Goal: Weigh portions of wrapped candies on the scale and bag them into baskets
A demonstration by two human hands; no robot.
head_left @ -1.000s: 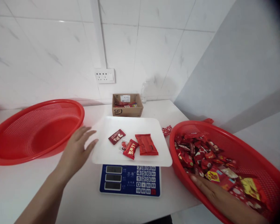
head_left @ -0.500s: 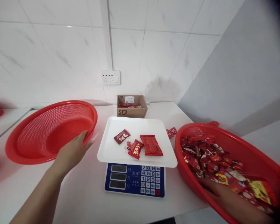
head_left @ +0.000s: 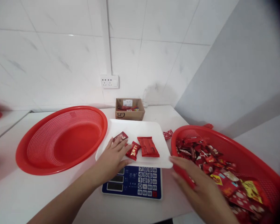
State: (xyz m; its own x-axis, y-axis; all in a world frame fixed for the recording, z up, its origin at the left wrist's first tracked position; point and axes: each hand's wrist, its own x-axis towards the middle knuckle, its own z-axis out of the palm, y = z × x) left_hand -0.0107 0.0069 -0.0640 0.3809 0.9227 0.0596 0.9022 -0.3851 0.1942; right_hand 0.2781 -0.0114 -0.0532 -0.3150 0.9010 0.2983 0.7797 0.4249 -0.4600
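Over the left part of the white scale tray (head_left: 128, 126) is my left hand (head_left: 114, 157), its fingers spread across small wrapped snacks. Beneath those fingers a dark red packet (head_left: 121, 135) is partly covered. Close to the fingertips lies a small red packet (head_left: 133, 151), and a larger flat red packet (head_left: 148, 147) rests to its right. My right hand (head_left: 196, 183), somewhat blurred, is between the tray's right corner and the right red basket (head_left: 238, 146). Its fingers are apart and hold nothing visible. Many mixed snack packets (head_left: 210, 160) fill that basket.
At left stands a red perforated basket (head_left: 60, 137), its rim beside the tray. The blue scale panel (head_left: 133, 183) faces me below the tray. Behind it sits a cardboard box (head_left: 130, 115) holding packets. A spotted packet (head_left: 168, 134) lies near the right basket.
My left hand has left the left basket's rim and moved right over the tray. The left basket has shifted right. My right hand has come out of the snack packets toward the tray.
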